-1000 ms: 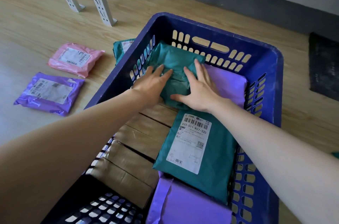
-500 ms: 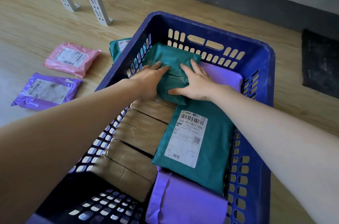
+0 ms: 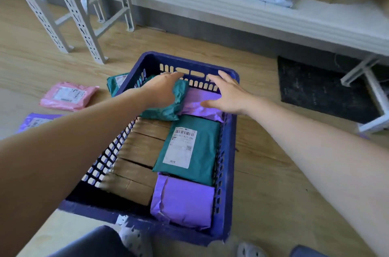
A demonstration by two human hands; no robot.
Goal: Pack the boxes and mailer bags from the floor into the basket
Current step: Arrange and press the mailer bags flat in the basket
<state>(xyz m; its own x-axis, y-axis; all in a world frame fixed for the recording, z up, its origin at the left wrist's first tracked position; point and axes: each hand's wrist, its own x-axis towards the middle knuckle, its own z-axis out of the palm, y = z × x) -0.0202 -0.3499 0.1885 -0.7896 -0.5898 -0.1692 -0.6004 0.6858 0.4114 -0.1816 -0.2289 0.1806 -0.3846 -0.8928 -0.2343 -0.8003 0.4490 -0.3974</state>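
Observation:
A blue slotted basket (image 3: 226, 172) stands on the wooden floor. Inside it lie brown cardboard boxes (image 3: 139, 151) along the left, a teal mailer with a white label (image 3: 200, 151), a purple mailer (image 3: 185, 200) at the near end and another purple mailer (image 3: 202, 101) at the far right. My left hand (image 3: 162, 90) rests flat on a crumpled teal mailer (image 3: 176, 101) at the basket's far left corner. My right hand (image 3: 227, 92) hovers with fingers spread over the far purple mailer. On the floor to the left lie a pink mailer (image 3: 67, 95), a purple mailer (image 3: 35, 121) and a teal mailer (image 3: 114, 83) against the basket.
A white shelf (image 3: 231, 8) with grey bags and a cardboard box runs along the back. Its perforated metal legs (image 3: 82, 16) stand at the far left, and another leg (image 3: 376, 96) at the right. A black mat (image 3: 322, 88) lies right of the basket. My knees and shoes show at the bottom.
The view has tilted up and back, bringing the shelf into sight. My right hand has lifted off the crumpled teal mailer and moved right; my left hand stays on it.

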